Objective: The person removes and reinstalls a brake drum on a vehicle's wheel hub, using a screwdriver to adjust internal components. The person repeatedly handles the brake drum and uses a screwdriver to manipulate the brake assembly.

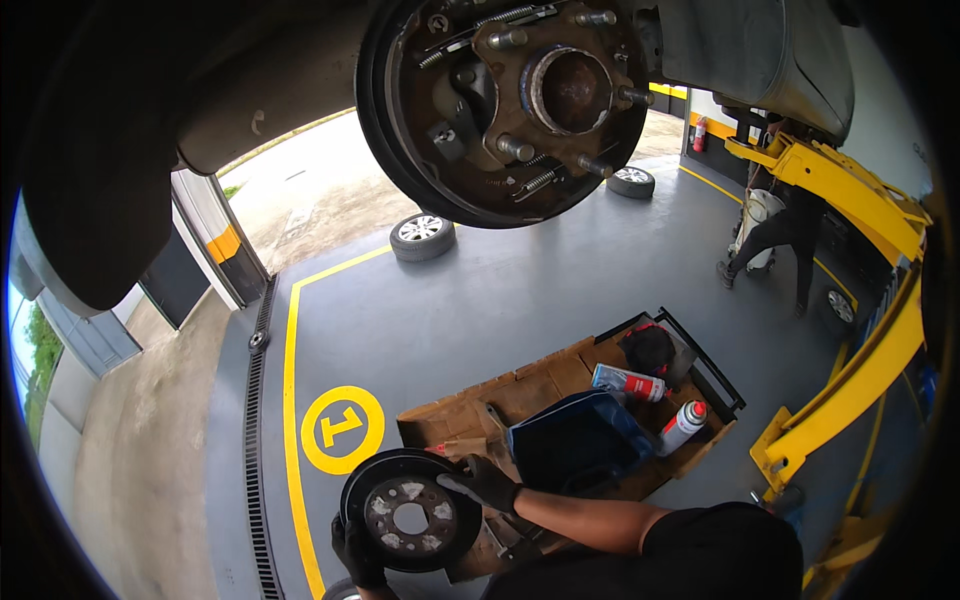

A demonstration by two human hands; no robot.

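Observation:
Low in the view, both my hands, in dark gloves, hold a black brake drum (462, 535) with its grey, patchy centre face and round middle hole showing. My left hand (358, 552) is closed on the drum's lower left rim. My right hand (485, 485) grips its upper right edge, the forearm reaching in from the right. Overhead hangs the bare wheel hub (508, 85) with several studs and a large centre bore. Brake springs (540, 182) and shoes show around it, in front of the round backing plate (385, 130).
Beside the drum stands a cardboard-lined cart (545, 385) with a dark blue tray (560, 445), spray cans (683, 428) and tools. A yellow lift arm (850, 190) curves along the right. Wheels (422, 238) lie on the grey floor; another person (790, 235) bends at the back right.

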